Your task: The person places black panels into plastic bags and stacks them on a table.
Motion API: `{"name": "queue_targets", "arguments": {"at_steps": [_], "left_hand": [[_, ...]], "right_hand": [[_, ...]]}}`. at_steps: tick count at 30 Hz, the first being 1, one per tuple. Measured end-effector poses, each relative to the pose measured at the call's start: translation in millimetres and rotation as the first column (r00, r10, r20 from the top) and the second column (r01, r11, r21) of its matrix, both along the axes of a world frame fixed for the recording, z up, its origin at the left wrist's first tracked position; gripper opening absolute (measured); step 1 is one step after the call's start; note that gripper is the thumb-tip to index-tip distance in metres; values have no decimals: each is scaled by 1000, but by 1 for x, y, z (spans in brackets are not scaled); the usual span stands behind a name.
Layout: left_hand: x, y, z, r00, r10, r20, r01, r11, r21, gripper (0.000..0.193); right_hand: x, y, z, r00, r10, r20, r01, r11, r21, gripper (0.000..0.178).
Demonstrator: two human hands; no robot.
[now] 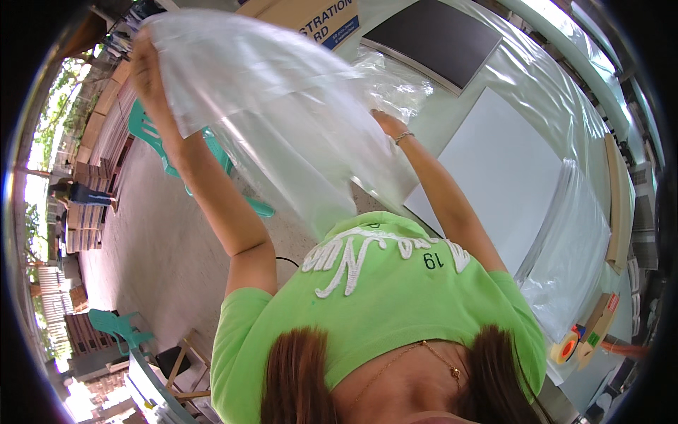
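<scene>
A large clear plastic bag (282,92) hangs spread in the air, blurred by motion, from the far left down toward my chest. My left hand (147,71), raised at the far left, grips one edge of it. Lower and to the right, my right hand (387,123) is closed at the bag's other side, its fingers partly covered by the film. A white board (501,162) lies flat on the table right of my right forearm. Beyond my right hand is crumpled clear plastic (399,88), and a black board (434,39) lies farther back.
A cardboard box (296,18) stands at the far edge. More clear plastic bags (572,247) lie on the right, with tape rolls (565,348) nearby. A green plastic chair (145,131) stands beyond my left arm, another (116,325) at lower left. A person (85,194) is in the left background.
</scene>
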State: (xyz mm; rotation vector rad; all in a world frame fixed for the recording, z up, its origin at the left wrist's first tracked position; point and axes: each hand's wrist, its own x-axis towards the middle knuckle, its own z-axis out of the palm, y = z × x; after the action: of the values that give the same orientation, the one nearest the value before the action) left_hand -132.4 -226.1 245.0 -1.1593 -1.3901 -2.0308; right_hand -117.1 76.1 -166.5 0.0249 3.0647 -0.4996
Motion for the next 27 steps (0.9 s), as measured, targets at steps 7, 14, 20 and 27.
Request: {"name": "queue_targets", "arguments": {"at_steps": [7,14,20,27], "left_hand": [[17,0,-30,977,207,45,-174,906,-386,29],[20,3,-43,984,177,26,-147,881,-449,32],[39,39,-62,989,68,130,-7,907,-422,27],[81,61,-144,939,-66,337,246,814,-526,47]], "right_hand": [[90,-67,195,952,-195,-235,-37,692,-721,48],[102,-84,264,948,-106,-299,-279,170,-945,67],[98,-127,287,896,-157,-415,-257,579,-774,49],[89,-94,287,769,-392,-505,-21,774,-633,28]]}}
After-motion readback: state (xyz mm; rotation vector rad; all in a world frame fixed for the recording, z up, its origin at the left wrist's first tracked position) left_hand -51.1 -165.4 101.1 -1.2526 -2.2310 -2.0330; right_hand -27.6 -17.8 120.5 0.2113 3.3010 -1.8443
